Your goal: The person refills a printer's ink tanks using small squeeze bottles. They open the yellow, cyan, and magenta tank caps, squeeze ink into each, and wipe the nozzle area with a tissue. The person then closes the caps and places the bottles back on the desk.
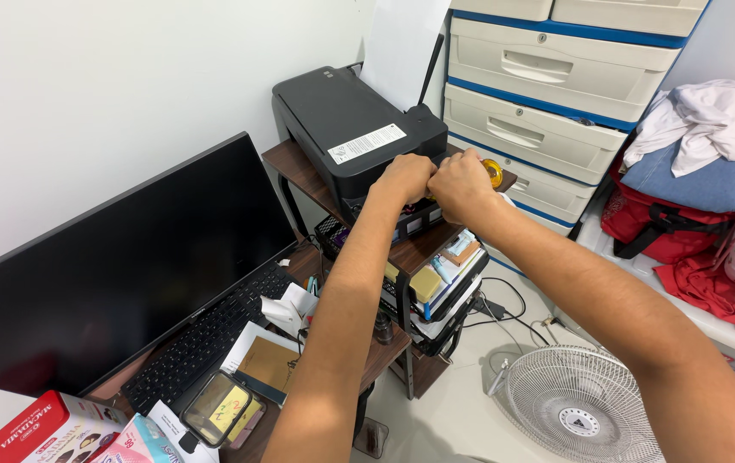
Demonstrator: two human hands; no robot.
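Both my hands reach to the front of a black printer (342, 129) that stands on a brown shelf unit (294, 167). My left hand (403, 178) is closed against the printer's front edge. My right hand (462, 182) is closed right beside it, knuckles touching the left. What the fingers grip is hidden by the hands themselves. A small round yellow object (493, 171) shows just past my right hand. White paper (402, 43) stands upright in the printer's rear feed.
A black monitor (119, 266) and keyboard (204, 339) fill the desk at left, with a phone (217, 407), papers and a red tin (37, 429). Lower shelves hold papers and boxes (436, 279). Beige drawers (547, 94) stand behind, clothes (702, 137) at right, a white fan (582, 411) on the floor.
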